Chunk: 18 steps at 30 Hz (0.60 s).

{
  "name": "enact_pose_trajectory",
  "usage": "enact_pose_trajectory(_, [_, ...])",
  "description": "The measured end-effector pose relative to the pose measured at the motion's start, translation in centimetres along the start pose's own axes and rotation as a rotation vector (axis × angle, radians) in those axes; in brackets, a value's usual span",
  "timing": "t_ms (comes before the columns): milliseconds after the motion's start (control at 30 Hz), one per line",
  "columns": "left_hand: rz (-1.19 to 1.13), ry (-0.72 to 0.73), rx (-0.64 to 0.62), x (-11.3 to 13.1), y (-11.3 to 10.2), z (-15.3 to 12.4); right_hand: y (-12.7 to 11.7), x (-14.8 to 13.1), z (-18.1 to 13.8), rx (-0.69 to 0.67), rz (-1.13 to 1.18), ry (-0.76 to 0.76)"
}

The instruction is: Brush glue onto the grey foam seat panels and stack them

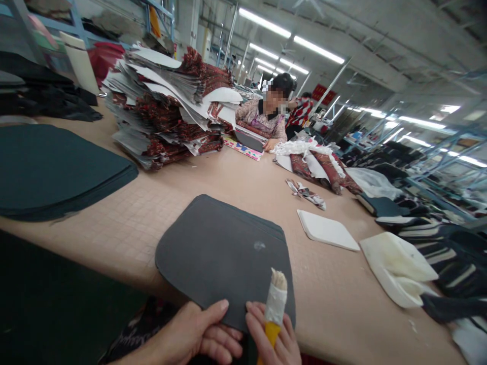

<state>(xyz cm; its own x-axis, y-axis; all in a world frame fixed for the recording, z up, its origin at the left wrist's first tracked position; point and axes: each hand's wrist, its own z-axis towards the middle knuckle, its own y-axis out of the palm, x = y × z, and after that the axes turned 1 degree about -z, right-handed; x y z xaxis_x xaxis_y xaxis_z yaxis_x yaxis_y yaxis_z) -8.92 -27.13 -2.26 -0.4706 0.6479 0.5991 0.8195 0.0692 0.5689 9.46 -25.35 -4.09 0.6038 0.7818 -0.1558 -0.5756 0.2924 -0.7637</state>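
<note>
A stack of dark grey rounded panels [216, 248] lies at the front edge of the table, with a small whitish smear on the top one. My left hand [201, 332] is closed on the near edge of the panels, thumb on top and fingers curled below. Beside it, my right hand [274, 337] grips a brush [276, 301] with a yellow handle, a white-wrapped neck and pale bristles pointing up and away. The fingertips of that hand also rest at the panels' near edge. How many panels my left hand pinches is hidden.
Dark green pieces [57, 170] are piled at left. A tall stack of red patterned pieces [167, 106] stands behind. Across the tan table [243, 175] sits a person [266, 114]. To the right lie a white pad [327, 230], a cream container [395, 268] and a fabric scrap [306, 193].
</note>
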Motion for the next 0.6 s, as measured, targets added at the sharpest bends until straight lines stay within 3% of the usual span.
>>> enact_pose_trajectory(200, [-0.261, 0.096, 0.080, 0.3, -0.5, -0.1, 0.2, 1.4, -0.6, -0.008, -0.042, 0.003])
enact_pose_trajectory(300, [-0.393, 0.160, 0.131, 2.0, -1.3, -0.9, 0.3, 2.4, -1.0, 0.005, -0.063, -0.031])
enact_pose_trajectory(367, [-0.351, 0.225, 0.086, 3.5, -2.5, -1.6, 0.6, 3.3, -1.1, -0.010, -0.068, -0.069])
enact_pose_trajectory(433, [-0.155, 0.318, 0.071, 4.9, -4.1, -1.9, 1.0, 4.1, -1.1, -0.032, -0.066, -0.122])
enact_pose_trajectory(467, [0.008, 0.383, 0.124, 5.4, -4.9, -2.0, 1.3, 4.5, -1.0, -0.040, -0.061, -0.132])
enact_pose_trajectory(600, [0.941, 0.886, 0.504, 5.8, -6.7, -1.2, 2.0, 5.1, -0.4, -0.040, -0.004, -0.030])
